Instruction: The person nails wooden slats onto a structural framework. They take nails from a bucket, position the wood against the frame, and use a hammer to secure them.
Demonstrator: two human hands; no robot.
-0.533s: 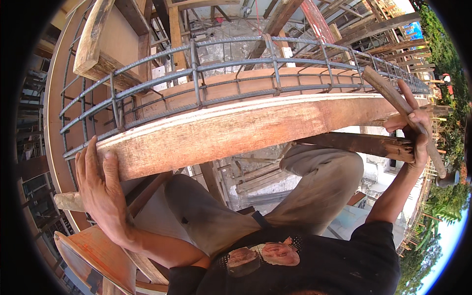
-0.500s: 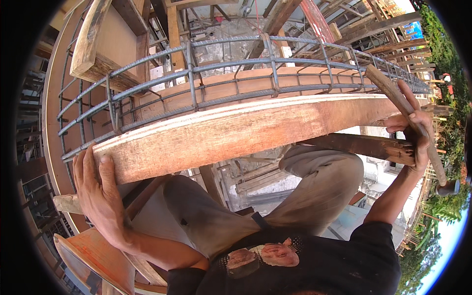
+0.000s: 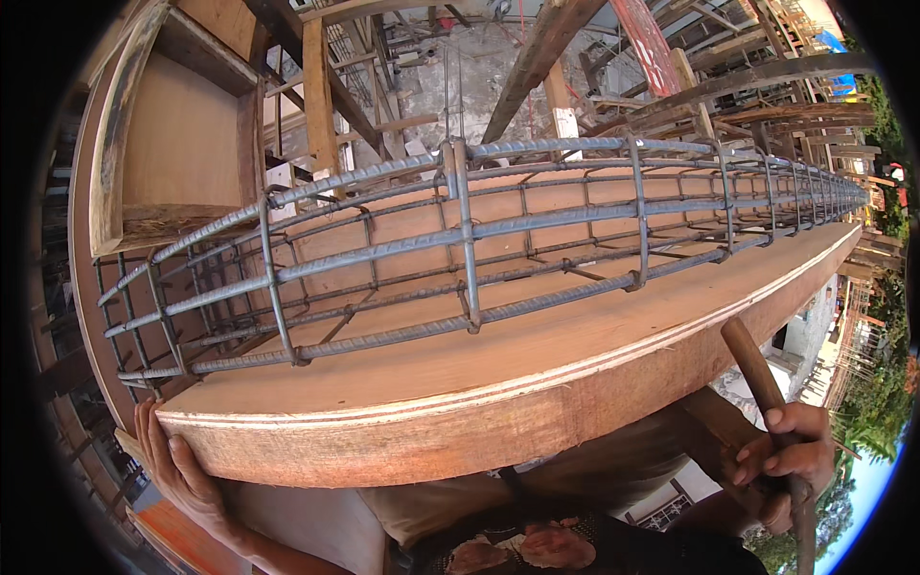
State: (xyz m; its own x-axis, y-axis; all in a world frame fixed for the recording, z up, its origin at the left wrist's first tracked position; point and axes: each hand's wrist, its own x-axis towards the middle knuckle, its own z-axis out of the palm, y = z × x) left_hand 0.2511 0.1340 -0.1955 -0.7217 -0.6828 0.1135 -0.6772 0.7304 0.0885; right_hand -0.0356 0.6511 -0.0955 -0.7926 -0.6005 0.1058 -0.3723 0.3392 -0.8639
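Note:
A long plywood panel [image 3: 450, 379] with a timber batten [image 3: 431, 452] along its near edge lies across the front of me. My left hand [image 3: 182, 470] grips its left end, fingers round the corner and thumb against the batten. At the right, my right hand [image 3: 791, 460] is closed round the wooden handle of a hammer [image 3: 752, 359], held slanting below the panel's edge. The hammer's head is out of view now. A dark timber piece [image 3: 714, 426] runs up against the right hand; whether the fingers also hold it, I cannot tell.
A long cage of ribbed steel bars [image 3: 565, 220] stands just beyond the panel. At the far left is a framed plywood box panel [image 3: 182, 134]. Timber props [image 3: 546, 67] and a red-painted post [image 3: 644, 48] rise behind, above a rubble-strewn floor far below.
The view has tilted, so the panel and both hands sit lower and more of the panel's top face and the cage shows. The hammer remains in the right hand, its head now out of sight.

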